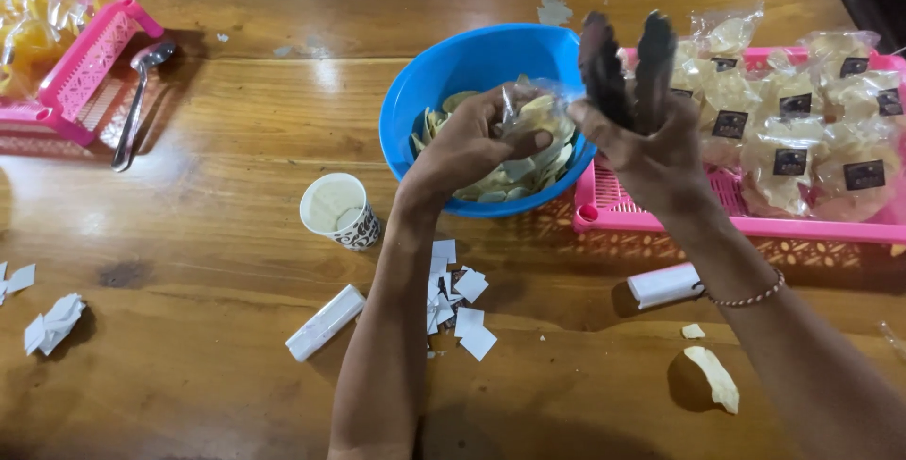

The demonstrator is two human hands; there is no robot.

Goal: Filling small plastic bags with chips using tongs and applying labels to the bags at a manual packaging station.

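Clear chip packets (802, 130), dark square labels (864, 174), apparently filling pink tray (661, 219).

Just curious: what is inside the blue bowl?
The blue bowl holds pale, thin chips. The left hand and a clear bag cover much of them; the bottom is hidden.

Open tabletop (189, 234) left of blue bowl (444, 68); pink tray (661, 219) right, paper cup (340, 210) in front.

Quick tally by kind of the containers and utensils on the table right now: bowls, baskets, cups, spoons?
Blue bowl: 1
Pink baskets: 2
Paper cup: 1
Metal spoon: 1
Total: 5
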